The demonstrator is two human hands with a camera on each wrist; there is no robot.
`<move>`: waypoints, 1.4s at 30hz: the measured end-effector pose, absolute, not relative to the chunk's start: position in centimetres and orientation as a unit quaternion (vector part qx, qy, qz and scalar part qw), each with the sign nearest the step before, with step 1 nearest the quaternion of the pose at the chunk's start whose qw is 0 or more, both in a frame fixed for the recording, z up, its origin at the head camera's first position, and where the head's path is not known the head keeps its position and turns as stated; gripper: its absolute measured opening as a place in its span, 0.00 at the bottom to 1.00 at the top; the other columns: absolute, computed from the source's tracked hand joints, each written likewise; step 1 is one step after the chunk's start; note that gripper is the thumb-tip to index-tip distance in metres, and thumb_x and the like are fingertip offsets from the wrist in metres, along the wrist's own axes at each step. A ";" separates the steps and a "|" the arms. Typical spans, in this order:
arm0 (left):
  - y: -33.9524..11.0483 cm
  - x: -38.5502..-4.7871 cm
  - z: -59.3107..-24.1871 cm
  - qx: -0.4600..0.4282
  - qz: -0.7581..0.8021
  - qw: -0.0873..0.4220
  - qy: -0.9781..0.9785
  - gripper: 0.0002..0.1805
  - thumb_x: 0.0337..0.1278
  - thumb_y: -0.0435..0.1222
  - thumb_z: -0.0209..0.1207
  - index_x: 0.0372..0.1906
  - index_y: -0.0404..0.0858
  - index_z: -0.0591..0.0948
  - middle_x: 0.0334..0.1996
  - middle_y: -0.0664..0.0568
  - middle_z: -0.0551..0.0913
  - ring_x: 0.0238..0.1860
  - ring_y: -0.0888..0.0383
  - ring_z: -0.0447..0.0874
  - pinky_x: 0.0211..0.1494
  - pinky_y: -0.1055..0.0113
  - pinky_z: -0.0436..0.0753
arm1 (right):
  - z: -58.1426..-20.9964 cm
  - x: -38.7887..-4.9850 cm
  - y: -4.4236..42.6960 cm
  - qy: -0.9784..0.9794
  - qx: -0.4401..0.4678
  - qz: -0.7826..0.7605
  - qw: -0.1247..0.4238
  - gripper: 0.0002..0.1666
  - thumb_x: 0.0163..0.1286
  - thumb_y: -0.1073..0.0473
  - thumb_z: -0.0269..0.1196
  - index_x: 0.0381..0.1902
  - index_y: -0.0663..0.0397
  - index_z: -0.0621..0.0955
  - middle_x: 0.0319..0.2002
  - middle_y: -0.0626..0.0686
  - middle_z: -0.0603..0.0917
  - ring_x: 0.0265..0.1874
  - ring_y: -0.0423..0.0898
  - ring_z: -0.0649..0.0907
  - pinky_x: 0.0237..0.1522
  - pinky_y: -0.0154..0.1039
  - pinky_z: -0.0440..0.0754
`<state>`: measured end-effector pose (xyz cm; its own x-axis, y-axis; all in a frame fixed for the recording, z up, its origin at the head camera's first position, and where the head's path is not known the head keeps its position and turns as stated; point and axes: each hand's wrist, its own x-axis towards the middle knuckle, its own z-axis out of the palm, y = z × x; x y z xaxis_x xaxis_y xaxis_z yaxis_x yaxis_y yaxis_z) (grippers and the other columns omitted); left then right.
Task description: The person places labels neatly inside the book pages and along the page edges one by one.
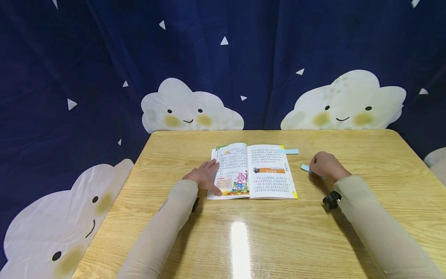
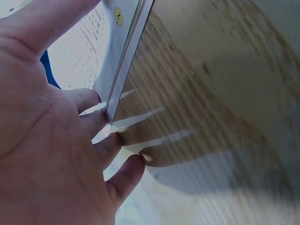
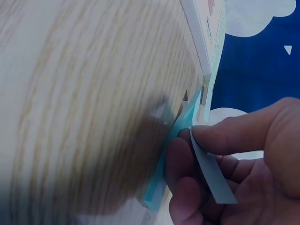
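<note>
An open book [image 1: 268,182] lies on the table, text on both pages and a cartoon figure at the lower left. My left hand [image 1: 204,176] rests at its left edge with fingers spread; in the left wrist view, straight fingers [image 2: 124,180] reach past the page edges. One light blue sticky note strip [image 1: 292,151] sticks out from the right page's upper edge. To the right of the book, my right hand [image 1: 325,164] pinches a pale blue strip [image 3: 213,176] between thumb and finger. Beside it is a light blue sticky note pad [image 3: 159,180], against the fingers; whether they are still joined is unclear.
The wooden table [image 1: 278,240] extends around the book on every side. Behind it hangs a dark blue curtain [image 1: 258,58] with white clouds and triangles. A black wrist camera [image 1: 332,200] sits under the right sleeve.
</note>
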<state>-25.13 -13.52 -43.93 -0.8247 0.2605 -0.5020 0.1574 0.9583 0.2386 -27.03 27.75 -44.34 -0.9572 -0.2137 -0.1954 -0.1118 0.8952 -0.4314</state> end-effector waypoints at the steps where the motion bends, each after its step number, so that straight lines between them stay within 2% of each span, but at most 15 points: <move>1: -13.5 -25.2 -43.9 0.110 0.095 0.274 0.951 0.66 0.43 0.57 0.73 0.81 0.47 0.44 0.82 0.54 0.38 0.83 0.47 0.35 0.80 0.38 0.48 | -44.4 -27.1 27.8 0.967 -0.087 -0.209 0.116 0.19 0.58 0.67 0.47 0.10 0.45 0.61 0.10 0.43 0.57 0.15 0.40 0.54 0.23 0.36 0.57; 5: -13.5 -25.2 -43.9 0.110 0.099 0.272 0.951 0.66 0.42 0.56 0.74 0.81 0.47 0.45 0.82 0.54 0.38 0.83 0.48 0.35 0.80 0.38 0.47 | -44.4 -27.1 27.7 0.972 -0.099 -0.190 0.101 0.20 0.58 0.67 0.47 0.10 0.45 0.62 0.11 0.43 0.57 0.15 0.40 0.55 0.23 0.35 0.56; 26: -13.2 -25.0 -43.6 0.106 0.072 0.275 0.953 0.66 0.44 0.57 0.73 0.81 0.47 0.43 0.82 0.54 0.37 0.83 0.49 0.36 0.81 0.40 0.49 | -45.1 -27.4 28.0 0.972 -0.090 -0.190 0.103 0.17 0.58 0.66 0.48 0.12 0.48 0.64 0.12 0.44 0.60 0.16 0.41 0.59 0.24 0.36 0.59; 36: -13.2 -25.0 -43.7 0.110 0.074 0.275 0.952 0.64 0.47 0.56 0.72 0.81 0.46 0.43 0.82 0.54 0.36 0.83 0.48 0.34 0.81 0.39 0.49 | -44.7 -27.2 27.8 0.970 -0.091 -0.198 0.110 0.18 0.58 0.66 0.46 0.11 0.46 0.63 0.11 0.43 0.58 0.15 0.41 0.56 0.23 0.36 0.58; 42: -13.3 -24.9 -43.6 0.108 0.076 0.273 0.953 0.65 0.45 0.56 0.73 0.81 0.46 0.43 0.82 0.54 0.37 0.83 0.48 0.35 0.80 0.39 0.49 | -44.7 -27.4 27.7 0.972 -0.087 -0.189 0.111 0.17 0.59 0.65 0.47 0.12 0.48 0.66 0.13 0.45 0.62 0.16 0.42 0.60 0.24 0.36 0.60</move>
<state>-24.95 -13.26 -43.61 -0.8281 0.2470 -0.5032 0.1639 0.9652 0.2040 -27.39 27.69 -44.68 -0.9600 -0.2111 -0.1837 -0.1271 0.9138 -0.3858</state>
